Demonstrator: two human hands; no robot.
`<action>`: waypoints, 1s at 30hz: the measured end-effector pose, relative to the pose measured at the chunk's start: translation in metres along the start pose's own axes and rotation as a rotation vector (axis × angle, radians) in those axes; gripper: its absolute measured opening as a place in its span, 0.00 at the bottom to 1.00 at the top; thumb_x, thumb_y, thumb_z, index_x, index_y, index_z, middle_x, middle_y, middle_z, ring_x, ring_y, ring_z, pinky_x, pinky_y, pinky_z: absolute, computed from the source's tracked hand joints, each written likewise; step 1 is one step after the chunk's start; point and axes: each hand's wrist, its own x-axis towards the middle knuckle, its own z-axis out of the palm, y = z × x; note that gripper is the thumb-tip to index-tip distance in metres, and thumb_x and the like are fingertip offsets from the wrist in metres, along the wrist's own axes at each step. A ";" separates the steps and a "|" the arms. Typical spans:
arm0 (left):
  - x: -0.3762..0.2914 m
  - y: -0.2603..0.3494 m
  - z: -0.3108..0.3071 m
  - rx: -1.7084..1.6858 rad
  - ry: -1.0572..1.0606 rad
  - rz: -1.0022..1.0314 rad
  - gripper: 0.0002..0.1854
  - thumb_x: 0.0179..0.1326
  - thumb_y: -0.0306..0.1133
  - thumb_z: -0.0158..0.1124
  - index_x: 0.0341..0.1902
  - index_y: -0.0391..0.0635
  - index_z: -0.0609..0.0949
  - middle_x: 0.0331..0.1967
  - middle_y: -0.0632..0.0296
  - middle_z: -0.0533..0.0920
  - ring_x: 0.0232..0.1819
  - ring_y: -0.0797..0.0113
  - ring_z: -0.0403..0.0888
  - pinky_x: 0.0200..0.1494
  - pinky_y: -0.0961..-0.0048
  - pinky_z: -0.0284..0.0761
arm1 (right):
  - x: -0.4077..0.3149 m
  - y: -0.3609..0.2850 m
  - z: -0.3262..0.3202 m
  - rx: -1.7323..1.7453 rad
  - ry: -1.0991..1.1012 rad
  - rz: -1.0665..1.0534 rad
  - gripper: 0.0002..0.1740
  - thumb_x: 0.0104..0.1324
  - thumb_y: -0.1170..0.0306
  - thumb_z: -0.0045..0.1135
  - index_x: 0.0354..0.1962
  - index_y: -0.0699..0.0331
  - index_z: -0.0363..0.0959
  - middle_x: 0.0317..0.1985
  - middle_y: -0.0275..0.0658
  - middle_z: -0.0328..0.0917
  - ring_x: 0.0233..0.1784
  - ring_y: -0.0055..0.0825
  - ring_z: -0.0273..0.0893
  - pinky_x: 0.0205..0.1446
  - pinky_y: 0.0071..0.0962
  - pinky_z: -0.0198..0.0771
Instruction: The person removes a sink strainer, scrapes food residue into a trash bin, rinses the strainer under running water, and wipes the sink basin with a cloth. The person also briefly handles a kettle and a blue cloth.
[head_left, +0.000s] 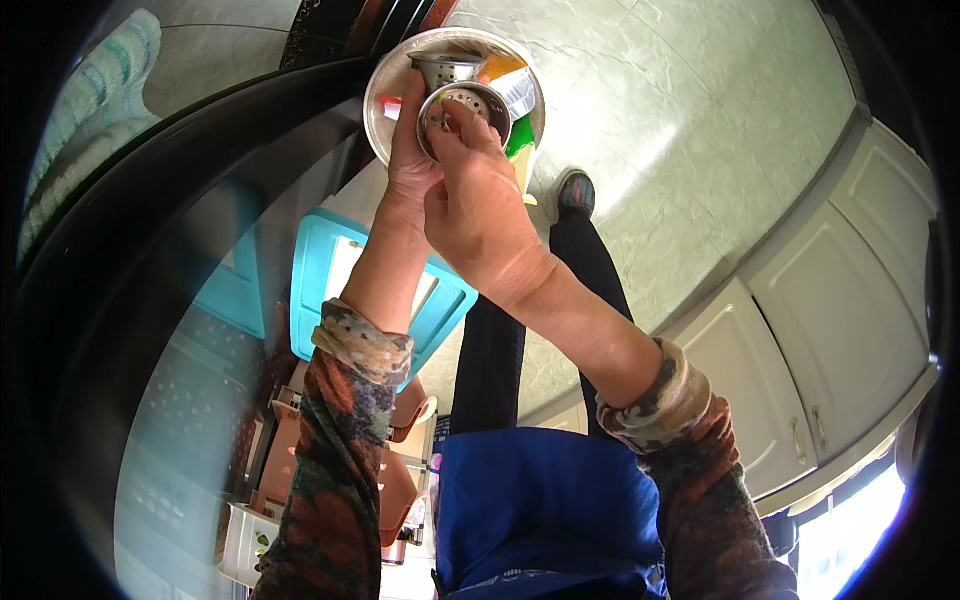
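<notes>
Both my hands are over a round white trash bin (373, 120). A perforated metal sink strainer basket (504, 112) faces up, and the fingers of my right hand (487, 202) reach into its bowl. My left hand (411, 142) holds this strainer from the left side, its far fingers hidden behind the metal. Just beyond it is a second perforated metal strainer (448, 71), tilted on its side near my left fingertips. Whether the right fingers pinch anything inside the bowl is hidden by the hand.
Wrappers, including a green packet (523, 133), lie in the bin. A turquoise-framed lid (315, 232) and brown bins (397, 495) stand at left, beside a dark glossy panel (187, 165). White cabinets (810, 300) line the right. My shoe (577, 193) is on the tiled floor (675, 112).
</notes>
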 end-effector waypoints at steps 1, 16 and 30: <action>0.000 0.000 -0.002 -0.032 -0.082 -0.014 0.36 0.69 0.61 0.47 0.66 0.44 0.69 0.55 0.55 0.79 0.55 0.62 0.78 0.60 0.63 0.74 | 0.002 0.001 0.000 0.014 0.011 0.006 0.24 0.51 0.85 0.48 0.49 0.75 0.71 0.57 0.61 0.66 0.60 0.60 0.65 0.66 0.44 0.63; -0.006 -0.004 0.009 0.184 0.111 0.132 0.35 0.68 0.60 0.49 0.66 0.43 0.70 0.52 0.56 0.81 0.47 0.62 0.82 0.48 0.64 0.82 | 0.005 0.001 -0.011 -0.126 -0.311 0.056 0.22 0.52 0.83 0.50 0.48 0.76 0.69 0.54 0.58 0.70 0.60 0.54 0.67 0.66 0.42 0.64; 0.001 -0.003 0.013 0.479 0.187 0.320 0.33 0.69 0.61 0.45 0.57 0.41 0.75 0.41 0.54 0.84 0.42 0.63 0.83 0.47 0.67 0.81 | -0.002 0.010 -0.019 -0.228 -0.127 -0.085 0.32 0.46 0.91 0.50 0.53 0.73 0.65 0.52 0.55 0.68 0.57 0.53 0.68 0.60 0.41 0.69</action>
